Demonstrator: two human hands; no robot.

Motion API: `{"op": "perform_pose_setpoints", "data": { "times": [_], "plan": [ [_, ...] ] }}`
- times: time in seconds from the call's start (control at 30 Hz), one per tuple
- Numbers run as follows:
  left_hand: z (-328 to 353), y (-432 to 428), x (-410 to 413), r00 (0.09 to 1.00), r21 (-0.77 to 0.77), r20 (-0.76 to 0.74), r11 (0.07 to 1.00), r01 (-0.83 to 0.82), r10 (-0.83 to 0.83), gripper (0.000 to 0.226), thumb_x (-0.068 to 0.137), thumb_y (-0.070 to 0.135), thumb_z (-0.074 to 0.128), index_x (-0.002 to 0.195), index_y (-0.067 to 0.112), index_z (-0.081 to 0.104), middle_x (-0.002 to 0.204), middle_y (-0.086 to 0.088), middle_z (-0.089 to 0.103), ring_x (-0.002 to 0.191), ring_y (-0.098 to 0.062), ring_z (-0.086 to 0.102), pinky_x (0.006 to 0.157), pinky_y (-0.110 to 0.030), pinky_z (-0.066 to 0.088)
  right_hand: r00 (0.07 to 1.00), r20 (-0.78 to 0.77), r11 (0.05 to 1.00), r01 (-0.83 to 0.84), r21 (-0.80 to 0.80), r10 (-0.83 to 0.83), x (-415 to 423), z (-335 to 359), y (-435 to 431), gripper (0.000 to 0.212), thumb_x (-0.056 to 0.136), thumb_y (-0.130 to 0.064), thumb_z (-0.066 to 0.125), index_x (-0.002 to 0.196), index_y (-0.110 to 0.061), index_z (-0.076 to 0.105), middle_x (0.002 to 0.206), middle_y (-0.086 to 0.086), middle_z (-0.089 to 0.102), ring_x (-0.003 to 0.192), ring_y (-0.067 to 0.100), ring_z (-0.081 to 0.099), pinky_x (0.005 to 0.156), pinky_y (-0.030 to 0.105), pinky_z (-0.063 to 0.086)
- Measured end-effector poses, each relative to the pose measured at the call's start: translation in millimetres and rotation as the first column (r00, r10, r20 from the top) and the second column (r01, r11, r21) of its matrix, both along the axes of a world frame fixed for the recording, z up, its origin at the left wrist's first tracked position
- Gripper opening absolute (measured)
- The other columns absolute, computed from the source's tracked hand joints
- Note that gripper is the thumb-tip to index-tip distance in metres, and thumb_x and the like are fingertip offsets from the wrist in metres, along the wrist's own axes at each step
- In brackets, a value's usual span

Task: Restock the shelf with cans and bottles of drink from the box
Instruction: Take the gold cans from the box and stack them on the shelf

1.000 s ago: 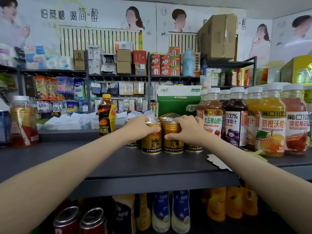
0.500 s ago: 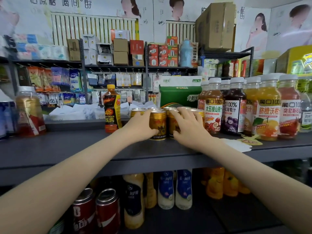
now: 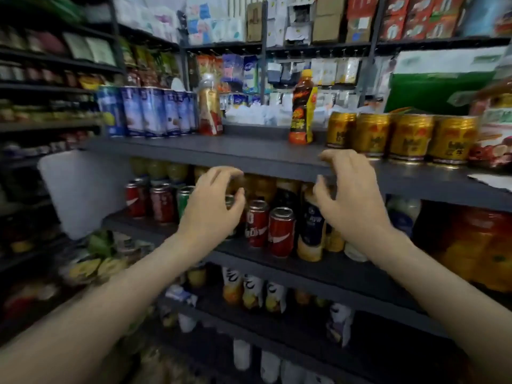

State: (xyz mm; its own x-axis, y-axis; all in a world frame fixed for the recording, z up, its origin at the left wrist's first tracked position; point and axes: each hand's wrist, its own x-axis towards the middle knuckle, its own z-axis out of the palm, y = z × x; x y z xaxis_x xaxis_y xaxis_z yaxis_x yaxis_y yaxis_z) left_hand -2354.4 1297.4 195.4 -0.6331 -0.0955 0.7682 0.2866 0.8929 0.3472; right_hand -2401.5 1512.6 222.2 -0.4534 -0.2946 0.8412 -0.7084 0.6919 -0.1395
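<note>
Between picks: left hand (image 3: 210,200) and right hand (image 3: 349,195) both empty in front of the shelf (image 3: 249,151), next can not yet fetched
Row of gold cans (image 3: 401,137) stands on the top board, right of the orange bottle (image 3: 302,106), clear of both hands; left grip slack, fingers loosely curled and apart, holding nothing, hanging in front of the red cans (image 3: 281,231) one level down; right grip likewise empty, fingertips at the top board's front edge, contact unclear; no box in view, so my read is the next move needs a turn to it and a fresh can or bottle per grip
</note>
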Motion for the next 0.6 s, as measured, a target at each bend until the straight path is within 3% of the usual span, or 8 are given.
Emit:
{"op": "perform_pose_setpoints", "data": {
  "times": [0.1,0.23,0.4,0.6],
  "plan": [
    [-50.3,-24.2,54.2,0.987,0.023,0.108,0.993,-0.119,0.116,0.033,0.094,0.02,0.055,0.126,0.013,0.055,0.124,0.001,0.053,0.114,-0.013,0.05,0.092,-0.015,0.033,0.975,0.046,0.973,-0.222,0.063,0.219,41.2,-43.9,-45.6,0.03,0.088,-0.02,0.05,0.114,-0.008,0.057,0.106,0.005,0.058,0.101,0.02,0.049,0.087,0.031,0.038],
    [-121.4,-60.2,120.6,0.876,0.065,0.403,0.946,-0.318,0.267,0.043,0.096,0.025,0.052,0.137,0.017,0.045,0.135,0.001,0.045,0.121,-0.014,0.046,0.086,-0.014,0.03,0.853,0.32,0.878,-0.465,0.112,0.411,82.9,-114.3,-117.4,0.027,0.091,-0.015,0.055,0.118,-0.011,0.055,0.109,0.003,0.056,0.105,0.019,0.05,0.089,0.028,0.041],
    [-176.2,-108.2,201.1,0.701,0.071,0.631,0.876,-0.477,0.331,0.052,0.097,0.028,0.049,0.146,0.019,0.034,0.146,0.001,0.036,0.132,-0.016,0.039,0.1,-0.023,0.036,0.696,0.543,0.745,-0.643,0.178,0.47,126.8,-178.8,-203.5,0.033,0.096,-0.02,0.049,0.129,-0.014,0.048,0.119,0.0,0.05,0.115,0.016,0.046,0.09,0.02,0.034],
    [-223.9,-202.1,276.4,0.578,0.085,0.728,0.788,-0.609,0.369,0.05,0.095,0.03,0.049,0.143,0.022,0.037,0.145,-0.001,0.038,0.128,-0.02,0.045,0.099,-0.027,0.038,0.589,0.687,0.616,-0.745,0.256,0.427,164.5,-227.5,-319.4,0.044,0.097,-0.03,0.047,0.139,-0.02,0.039,0.13,-0.003,0.046,0.123,0.015,0.041,0.095,0.025,0.037]
  ]
}}
